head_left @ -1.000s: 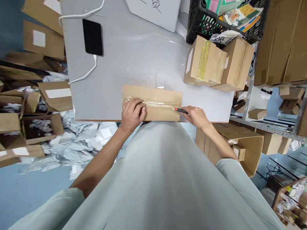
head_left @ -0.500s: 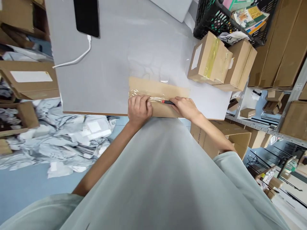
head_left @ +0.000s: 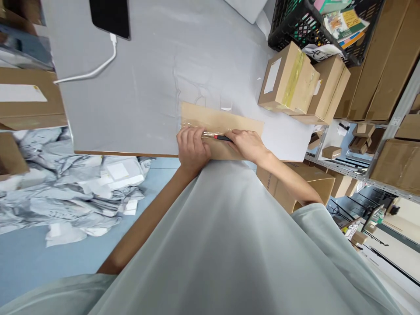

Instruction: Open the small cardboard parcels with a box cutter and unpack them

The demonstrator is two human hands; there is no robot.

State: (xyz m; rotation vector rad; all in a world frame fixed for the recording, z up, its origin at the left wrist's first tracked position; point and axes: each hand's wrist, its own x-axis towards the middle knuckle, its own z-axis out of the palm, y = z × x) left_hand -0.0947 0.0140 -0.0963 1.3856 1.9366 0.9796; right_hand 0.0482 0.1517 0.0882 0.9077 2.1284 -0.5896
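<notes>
Cardboard box (head_left: 218, 118) lies on the desk (head_left: 147, 78) at its near edge, long side roughly along that edge, just in front of the person's shirt (head_left: 229, 236). Clear tape (head_left: 209, 134), shiny and wrinkled, runs lengthwise over the box's upper face. Left hand (head_left: 192, 146): on the box near its left end, fingers bent over the tape; cannot tell whether this grip clasps the box or only presses on it. Right hand (head_left: 247, 143): grip closed around a slim black tool (head_left: 223, 138), red end pointing left, lying over the tape line between the two hands. Beyond, on the desk's right side: a carton with yellowish tape (head_left: 284, 83) and a second carton (head_left: 333, 87) next to it, both apart from the hands. Behind these, a black crate (head_left: 303, 26) holding booklets (head_left: 346, 24). Far left of the desk: a phone (head_left: 111, 17), partly cut off by the frame, with a white cable (head_left: 98, 70) running to the desk's left edge. Floor (head_left: 42, 262), left: a heap of grey plastic bags (head_left: 72, 183); above it a brown box with a white label (head_left: 31, 105). Right, below desk level: a large carton (head_left: 298, 179), partly hidden by the right forearm, near a metal shelf (head_left: 348, 170).
</notes>
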